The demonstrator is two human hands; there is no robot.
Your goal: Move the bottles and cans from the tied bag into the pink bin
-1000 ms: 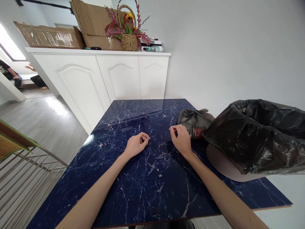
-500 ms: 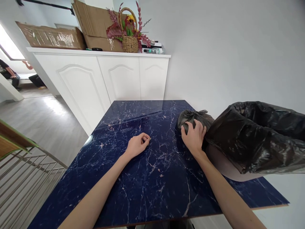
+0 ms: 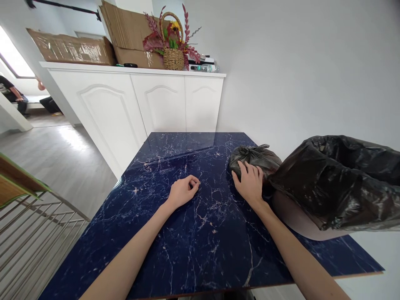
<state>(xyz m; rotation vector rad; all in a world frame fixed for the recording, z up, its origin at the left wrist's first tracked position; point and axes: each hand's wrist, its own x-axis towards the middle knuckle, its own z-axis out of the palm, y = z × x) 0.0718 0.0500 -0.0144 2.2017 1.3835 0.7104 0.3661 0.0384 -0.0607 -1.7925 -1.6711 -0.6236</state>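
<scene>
A small tied black plastic bag [image 3: 258, 156] lies on the dark blue marble table [image 3: 193, 233], towards its right side. My right hand [image 3: 249, 183] rests on the bag's near side with the fingers spread over it. My left hand [image 3: 184, 192] lies on the table top left of the bag, fingers loosely curled and nothing in them. Right of the small bag lies a bin on its side, lined with a large black bag [image 3: 337, 183]; its pale body [image 3: 290, 216] shows underneath.
A white cabinet [image 3: 137, 104] stands behind the table with cardboard [image 3: 71, 46], a flower basket [image 3: 173, 43] and a bottle [image 3: 206, 67] on top. A metal railing [image 3: 34, 233] runs at the lower left. A person [image 3: 11, 93] sits far left.
My right hand went from a pinch on the table to the small tied bag and now lies spread over it. The left hand stayed in place.
</scene>
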